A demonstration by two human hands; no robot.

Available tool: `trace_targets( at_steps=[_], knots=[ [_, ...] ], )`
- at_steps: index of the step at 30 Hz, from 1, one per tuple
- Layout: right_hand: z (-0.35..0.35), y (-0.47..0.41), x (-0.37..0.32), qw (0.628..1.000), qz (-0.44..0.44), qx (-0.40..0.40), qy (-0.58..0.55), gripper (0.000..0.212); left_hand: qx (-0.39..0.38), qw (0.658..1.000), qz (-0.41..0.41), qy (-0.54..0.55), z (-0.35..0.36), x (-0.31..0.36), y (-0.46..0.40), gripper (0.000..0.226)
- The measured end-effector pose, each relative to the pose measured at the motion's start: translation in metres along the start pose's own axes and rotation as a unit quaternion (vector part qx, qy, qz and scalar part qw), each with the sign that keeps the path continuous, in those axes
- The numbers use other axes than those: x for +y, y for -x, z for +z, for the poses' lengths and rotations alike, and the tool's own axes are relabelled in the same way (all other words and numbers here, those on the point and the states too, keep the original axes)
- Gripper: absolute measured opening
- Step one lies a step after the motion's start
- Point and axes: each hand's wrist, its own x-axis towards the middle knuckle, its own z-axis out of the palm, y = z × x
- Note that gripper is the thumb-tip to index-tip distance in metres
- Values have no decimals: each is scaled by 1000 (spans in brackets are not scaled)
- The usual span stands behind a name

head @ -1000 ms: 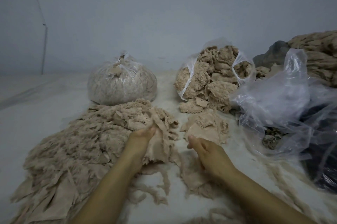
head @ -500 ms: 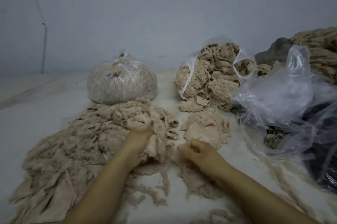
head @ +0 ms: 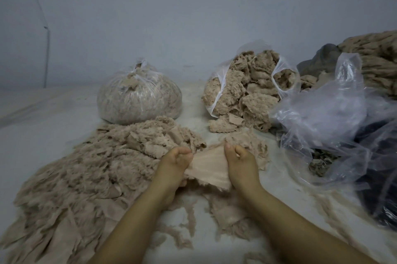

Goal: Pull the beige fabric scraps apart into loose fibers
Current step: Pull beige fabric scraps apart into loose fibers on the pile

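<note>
Grey floor, frame centre: left hand (head: 175, 161) and right hand (head: 238, 159) clamp a stretched beige scrap (head: 209, 168); next, harder outward pull

Between your hands you have a beige fabric scrap (head: 209, 167), a thin ribbed piece with frayed edges, stretched flat and taut. To its left lies a broad heap of pulled beige fabric and fluffy fibers (head: 90, 169). Just behind it sits a small crumpled pile of beige scraps (head: 247, 145), with loose fiber wisps (head: 189, 220) below.
</note>
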Motion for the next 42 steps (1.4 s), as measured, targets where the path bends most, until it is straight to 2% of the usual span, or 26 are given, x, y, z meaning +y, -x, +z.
trace_targets(
  at_steps=[4,7,11,13,15,16,18,19,21,23,26,28,30,32,33,35,36,38,40,42],
  knots=[
    [-10,-16,4,998,-44,41,37,40,48,990,126,-37,2,-2,-6,22],
    [-13,-32,7,997,-49,49,30,43,24,994,102,17,3,-2,-14,23],
    [-15,-61,1,995,-14,78,59,42,-11,997,74,11,2,2,-30,18],
    [-23,-76,-2,991,8,80,108,37,-11,997,75,10,-5,2,-37,17],
    [-30,-84,-1,971,15,70,228,26,25,988,119,-93,-20,-1,-41,13],
    [-31,-84,1,954,1,74,290,28,42,970,154,-184,-30,-4,-43,11],
    [-22,-76,4,940,-76,70,325,30,22,915,196,-353,-48,-14,-42,14],
    [-11,-70,4,944,-117,38,307,27,-14,892,191,-410,-54,-21,-41,18],
    [14,-58,1,942,-151,-77,291,27,-97,856,174,-477,-60,-33,-35,19],
    [38,-52,1,915,-164,-159,331,41,-142,839,185,-493,-65,-42,-26,18],
    [60,-56,0,891,-135,-187,391,64,-162,870,199,-422,-84,-50,-16,25],
    [67,-62,0,884,-103,-198,411,54,-169,874,213,-402,-97,-55,-10,31],
    [70,-64,0,884,-86,-193,417,21,-165,864,230,-417,-101,-55,-6,26],
    [73,-59,2,904,-88,-185,376,24,-141,836,280,-451,-100,-52,-2,9],
    [74,-55,4,916,-89,-190,343,22,-108,811,326,-474,-98,-51,0,5],
    [73,-40,6,928,-109,-196,296,18,-22,735,388,-556,-95,-50,4,17],
    [71,-32,9,928,-125,-207,285,19,25,705,359,-611,-94,-49,8,29],
    [67,-18,16,917,-148,-237,286,19,72,695,183,-692,-101,-47,19,66],
    [64,-7,20,908,-164,-253,290,18,74,719,16,-691,-120,-56,28,94],
    [62,1,19,910,-158,-262,278,19,38,774,-74,-627,-136,-63,34,102]
  ],
)
